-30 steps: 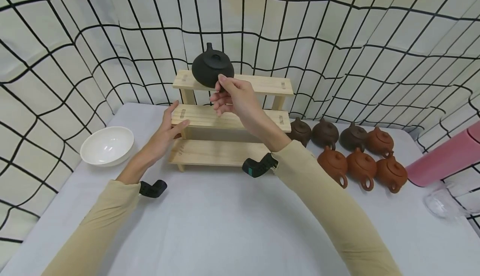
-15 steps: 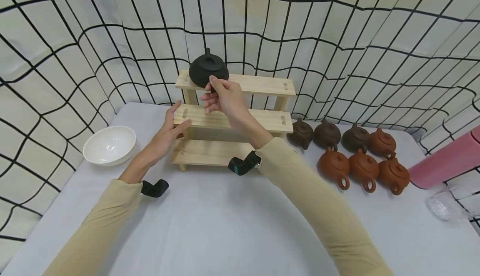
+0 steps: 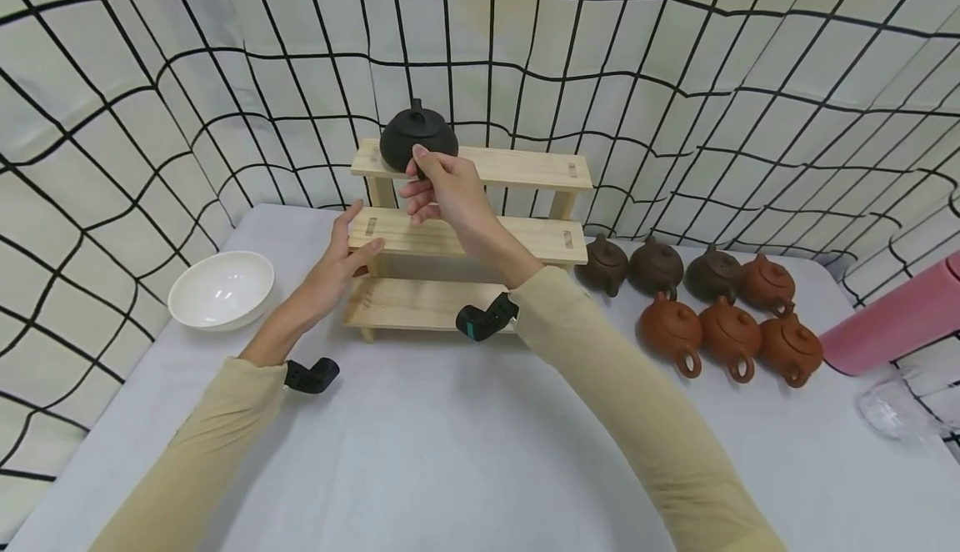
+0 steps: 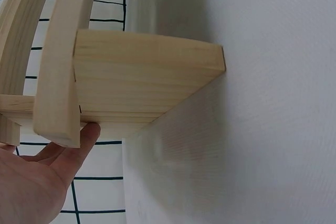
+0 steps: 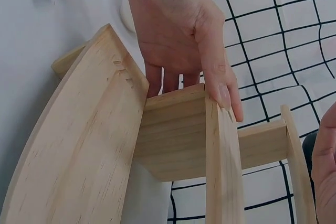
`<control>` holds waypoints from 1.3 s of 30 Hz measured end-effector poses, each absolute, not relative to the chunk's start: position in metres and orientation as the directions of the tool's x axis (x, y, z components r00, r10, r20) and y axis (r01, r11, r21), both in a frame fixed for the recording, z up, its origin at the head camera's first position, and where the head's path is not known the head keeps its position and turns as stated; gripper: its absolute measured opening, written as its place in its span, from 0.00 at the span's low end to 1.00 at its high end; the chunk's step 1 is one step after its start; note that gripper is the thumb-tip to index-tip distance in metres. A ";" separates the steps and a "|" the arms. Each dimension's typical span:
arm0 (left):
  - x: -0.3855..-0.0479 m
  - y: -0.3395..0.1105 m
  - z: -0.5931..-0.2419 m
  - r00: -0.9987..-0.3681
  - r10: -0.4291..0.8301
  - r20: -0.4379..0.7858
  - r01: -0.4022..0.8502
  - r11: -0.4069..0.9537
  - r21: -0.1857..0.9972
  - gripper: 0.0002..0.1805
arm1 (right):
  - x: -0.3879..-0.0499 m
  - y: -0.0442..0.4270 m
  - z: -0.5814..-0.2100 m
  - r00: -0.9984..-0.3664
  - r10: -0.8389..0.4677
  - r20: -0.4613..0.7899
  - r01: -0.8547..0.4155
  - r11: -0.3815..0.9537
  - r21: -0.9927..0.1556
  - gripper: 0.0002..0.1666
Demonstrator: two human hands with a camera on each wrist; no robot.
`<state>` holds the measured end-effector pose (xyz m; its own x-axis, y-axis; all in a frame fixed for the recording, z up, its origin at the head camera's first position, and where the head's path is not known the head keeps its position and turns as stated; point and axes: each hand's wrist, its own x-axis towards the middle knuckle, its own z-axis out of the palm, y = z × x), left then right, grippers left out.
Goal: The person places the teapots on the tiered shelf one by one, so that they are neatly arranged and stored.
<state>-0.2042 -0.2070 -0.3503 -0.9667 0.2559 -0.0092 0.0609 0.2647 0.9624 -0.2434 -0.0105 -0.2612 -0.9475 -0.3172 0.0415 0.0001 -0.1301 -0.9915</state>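
Note:
A black teapot (image 3: 417,133) rests at the left end of the top shelf of a three-tier wooden stand (image 3: 525,167). My right hand (image 3: 457,198) pinches its handle between thumb and finger; the handle is mostly hidden behind the fingertips. My left hand (image 3: 326,273) grips the left end of the middle shelf, thumb on the front edge. In the left wrist view the left hand (image 4: 42,182) touches the wooden stand (image 4: 142,77) from below. The right wrist view shows the left hand (image 5: 178,30) on the shelf end, the right hand (image 5: 325,166) at the edge.
Brown teapots (image 3: 655,266) and reddish teapots (image 3: 670,327) stand in two rows right of the stand. A white bowl (image 3: 222,290) sits at the left. A pink bottle (image 3: 892,318) and a clear glass (image 3: 896,406) are at the right. Black grid panels (image 3: 491,68) rise behind.
The right hand has moved the black teapot slightly left and down onto the top shelf. The left hand has stayed on the middle shelf.

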 end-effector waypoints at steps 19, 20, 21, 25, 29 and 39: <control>-0.208 -0.209 -0.348 -0.965 0.260 -0.008 0.065 0.269 0.961 0.46 | -0.239 -0.024 -0.257 -0.928 -0.365 0.071 -0.032 -0.111 -0.993 0.22; -0.208 -0.209 -0.348 -0.965 0.260 -0.009 0.064 0.267 0.962 0.46 | -0.238 -0.023 -0.258 -0.928 -0.366 0.070 -0.032 -0.107 -0.994 0.22; -0.208 -0.208 -0.348 -0.965 0.260 -0.011 0.062 0.269 0.961 0.46 | -0.237 -0.022 -0.259 -0.928 -0.367 0.069 -0.034 -0.103 -0.994 0.22; -0.208 -0.207 -0.349 -0.965 0.261 -0.014 0.057 0.265 0.962 0.46 | -0.232 -0.015 -0.264 -0.931 -0.359 0.071 -0.038 -0.098 -0.994 0.22; -0.208 -0.206 -0.350 -0.966 0.259 -0.017 0.052 0.258 0.965 0.46 | -0.221 -0.004 -0.270 -0.931 -0.360 0.064 -0.031 -0.097 -0.995 0.23; -0.207 -0.208 -0.354 -0.967 0.253 -0.004 0.066 0.269 0.961 0.46 | -0.170 0.045 -0.274 -0.892 -0.434 0.125 -0.106 -0.066 -0.992 0.19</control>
<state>-0.2066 -0.2083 -0.3537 -0.9674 0.2531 -0.0044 0.0660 0.2691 0.9608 -0.1698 0.0446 -0.2744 -0.8921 -0.4342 0.1246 -0.1062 -0.0664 -0.9921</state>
